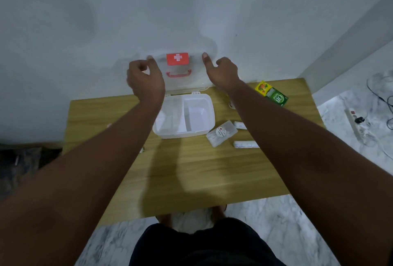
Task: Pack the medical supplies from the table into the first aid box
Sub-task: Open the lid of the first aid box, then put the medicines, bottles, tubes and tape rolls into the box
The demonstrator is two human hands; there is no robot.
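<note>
First aid box (184,115) sits at the far middle of the wooden table (191,170), its clear lid (180,70) swung up against the wall. Left hand (145,78) grips the lid's left edge with curled fingers, right hand (222,70) pinches the right edge. Just right of the box lie a flat clear case (221,133) and a white roll (245,144); a green carton (276,96) sits by the far right edge. Near half of the table is bare.
</note>
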